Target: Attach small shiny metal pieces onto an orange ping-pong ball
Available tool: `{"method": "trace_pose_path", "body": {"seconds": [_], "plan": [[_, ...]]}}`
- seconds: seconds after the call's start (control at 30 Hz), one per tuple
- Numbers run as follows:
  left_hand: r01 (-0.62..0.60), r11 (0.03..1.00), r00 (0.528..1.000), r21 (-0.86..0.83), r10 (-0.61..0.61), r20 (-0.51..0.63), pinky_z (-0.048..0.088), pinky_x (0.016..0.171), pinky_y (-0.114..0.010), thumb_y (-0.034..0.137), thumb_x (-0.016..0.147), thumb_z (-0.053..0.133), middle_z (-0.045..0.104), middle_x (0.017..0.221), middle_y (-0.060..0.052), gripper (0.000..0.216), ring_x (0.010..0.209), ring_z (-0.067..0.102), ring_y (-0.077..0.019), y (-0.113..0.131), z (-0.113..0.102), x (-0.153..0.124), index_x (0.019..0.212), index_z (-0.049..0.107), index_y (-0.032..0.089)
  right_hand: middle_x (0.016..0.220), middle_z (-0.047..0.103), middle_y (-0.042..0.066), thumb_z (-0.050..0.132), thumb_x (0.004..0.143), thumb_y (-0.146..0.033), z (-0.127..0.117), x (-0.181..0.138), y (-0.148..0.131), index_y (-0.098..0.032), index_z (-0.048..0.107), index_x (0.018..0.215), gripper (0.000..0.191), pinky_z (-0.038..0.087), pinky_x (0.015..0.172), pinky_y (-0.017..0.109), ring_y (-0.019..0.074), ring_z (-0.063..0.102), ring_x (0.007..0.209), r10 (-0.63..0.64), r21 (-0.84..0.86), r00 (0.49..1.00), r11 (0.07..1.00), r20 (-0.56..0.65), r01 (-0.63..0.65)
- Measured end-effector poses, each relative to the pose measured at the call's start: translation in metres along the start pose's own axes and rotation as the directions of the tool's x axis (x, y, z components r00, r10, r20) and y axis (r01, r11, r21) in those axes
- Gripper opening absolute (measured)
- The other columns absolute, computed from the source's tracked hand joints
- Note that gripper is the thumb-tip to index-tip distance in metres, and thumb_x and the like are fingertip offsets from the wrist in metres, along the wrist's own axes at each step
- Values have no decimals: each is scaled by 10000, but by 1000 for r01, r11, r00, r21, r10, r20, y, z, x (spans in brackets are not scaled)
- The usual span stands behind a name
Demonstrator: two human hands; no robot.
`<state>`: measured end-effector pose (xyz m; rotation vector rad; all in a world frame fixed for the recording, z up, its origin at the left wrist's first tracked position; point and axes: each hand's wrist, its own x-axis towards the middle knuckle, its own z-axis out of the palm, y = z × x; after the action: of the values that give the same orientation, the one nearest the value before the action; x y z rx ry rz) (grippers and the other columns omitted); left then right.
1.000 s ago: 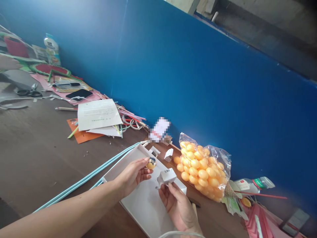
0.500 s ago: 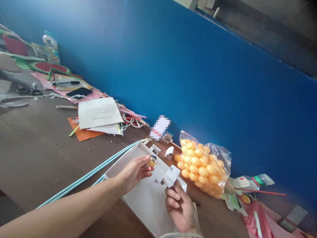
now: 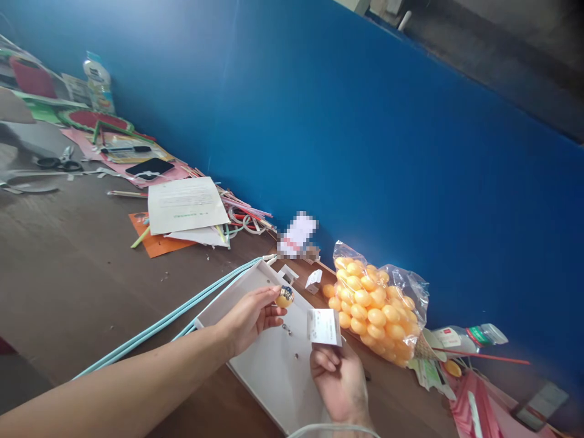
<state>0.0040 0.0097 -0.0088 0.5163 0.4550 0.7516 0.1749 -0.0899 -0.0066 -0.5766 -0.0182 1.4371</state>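
A shiny gold ball [image 3: 284, 298] is pinched between the thumb and fingers of my left hand [image 3: 255, 316]; its surface mirrors the surroundings. My right hand [image 3: 340, 380] grips a small white paper box [image 3: 324, 326] with fine print on the face toward me. The fingers behind the box are partly hidden. Both hands are over a shallow white tray [image 3: 269, 389], apart from each other. Several tiny metal balls [image 3: 296, 356] lie on the tray's floor between the hands.
Right of the tray sits a clear bag of orange balls [image 3: 376, 316], with a plastic bottle [image 3: 469, 336] beyond it. Pale blue tubes [image 3: 173, 316] run along the tray's left. Papers [image 3: 189, 207], a phone [image 3: 150, 168] and scissors [image 3: 59, 161] lie farther left. A blue partition [image 3: 319, 121] rises behind.
My right hand has turned the white box, so its printed face now shows flat toward me. Another tiny metal ball shows on the tray. My left hand keeps its hold on the gold ball.
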Motion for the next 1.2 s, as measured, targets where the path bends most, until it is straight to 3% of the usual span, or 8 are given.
{"method": "trace_pose_path", "body": {"seconds": [0.2, 0.33, 0.53, 0.63, 0.8, 0.93, 1.07, 1.2], "plan": [[10, 1000, 1000, -7, -10, -22, 483, 594, -194, 331, 785, 584, 609, 931, -69, 212, 669, 559, -89, 1, 1, 0, 881, 612, 144, 661, 483, -74, 590, 809, -264, 17, 5, -3, -233, 533, 874, 92, 376, 403, 125, 22, 451, 493, -117, -246, 993, 962, 7, 115], [19, 1000, 999, -7, -19, -41, 481, 585, -198, 330, 771, 602, 596, 846, -48, 206, 666, 559, -96, 1, 2, 0, 861, 608, 144, 733, 524, -70, 628, 772, -345, 22, 20, -13, -248, 549, 949, 217, 443, 454, 134, 28, 500, 535, -342, -657, 939, 713, -20, 246], [1, 1000, 1000, 1, -1, 12, 476, 594, -200, 359, 774, 595, 604, 904, -65, 238, 667, 553, -92, -1, 1, -1, 876, 608, 144, 733, 554, -54, 640, 734, -416, 32, 56, -28, -206, 588, 915, 282, 505, 555, 181, 49, 513, 559, -416, -838, 903, 451, 108, 308], [4, 1000, 1000, 7, -4, 1, 477, 594, -203, 360, 769, 601, 604, 902, -60, 233, 659, 554, -89, -2, 1, -1, 860, 604, 145, 786, 593, -12, 624, 724, -436, 42, 83, -29, -177, 600, 945, 341, 528, 672, 277, 113, 572, 674, -410, -910, 888, 252, 208, 330], [13, 1000, 998, 14, -12, -64, 476, 577, -205, 312, 762, 616, 591, 834, -35, 184, 627, 553, -84, 4, 4, 0, 846, 589, 151, 1052, 588, 88, 575, 737, -344, 57, 108, -30, -179, 538, 1144, 440, 459, 771, 378, 179, 577, 790, -428, -934, 831, -187, 355, 304], [16, 1000, 997, -2, -16, -76, 476, 582, -209, 301, 762, 615, 602, 860, -45, 177, 626, 559, -85, 7, 5, -1, 852, 592, 150, 1120, 542, 69, 502, 785, -330, 61, 85, -22, -237, 555, 1097, 330, 391, 802, 358, 169, 542, 786, -399, -845, 798, -478, 452, 239], [-4, 1000, 996, 4, 5, -87, 478, 583, -214, 327, 753, 625, 595, 835, -44, 202, 641, 570, -94, 4, 5, -2, 839, 593, 147, 823, 618, 3, 490, 794, -312, 51, 52, -6, -257, 636, 792, 156, 382, 632, 265, 155, 557, 706, -207, -749, 886, -630, 415, 204], [-42, 998, 991, 41, 47, -122, 486, 579, -214, 346, 758, 620, 579, 836, -37, 220, 649, 565, -91, 1, 3, -1, 847, 586, 147, 746, 627, -16, 525, 766, -252, 32, 38, 9, -260, 629, 756, 105, 330, 570, 247, 139, 557, 640, -115, -687, 934, -709, 338, 161]]}}
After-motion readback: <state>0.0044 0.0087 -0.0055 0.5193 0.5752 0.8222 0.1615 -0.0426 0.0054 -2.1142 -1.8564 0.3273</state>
